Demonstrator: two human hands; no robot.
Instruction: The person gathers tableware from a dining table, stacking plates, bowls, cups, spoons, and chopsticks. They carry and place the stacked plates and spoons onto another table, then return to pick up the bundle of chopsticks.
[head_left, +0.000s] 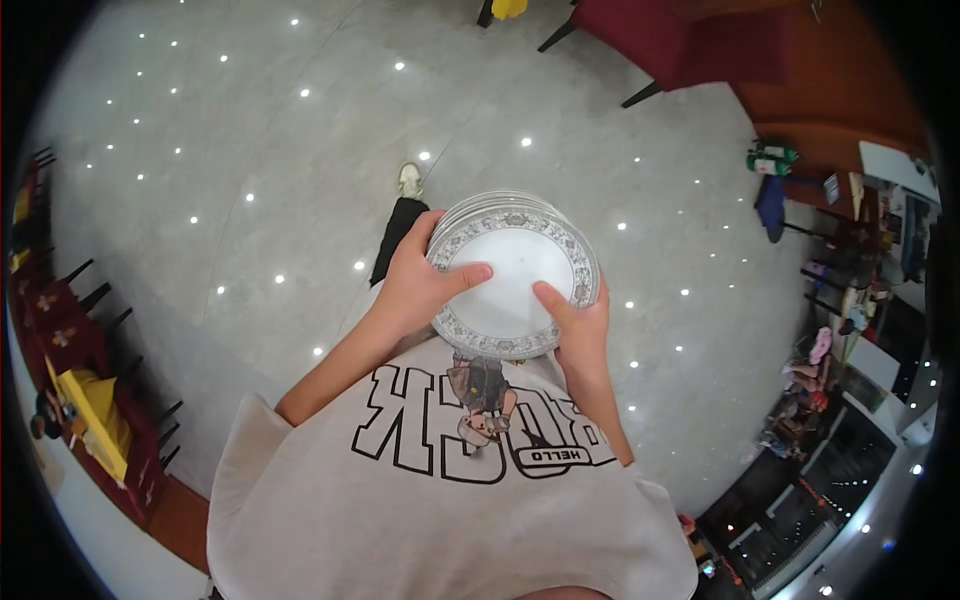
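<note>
A stack of white plates (510,262) with a grey patterned rim is held in front of my body, over the floor. My left hand (422,275) grips the stack's left edge, its thumb lying on the top plate. On the opposite edge my right hand (580,320) is closed round the plates, its thumb also on the top plate. The other fingers of both hands are mostly hidden behind or under the stack. Below the plates is my light shirt (440,530) with printed letters and a figure.
Dark red chairs (690,45) stand at the top right. A yellow-topped table (95,420) and more chairs line the left side. Along the right are a cluttered desk (825,195) and shelves. One shoe (410,180) shows on the glossy grey floor (280,180).
</note>
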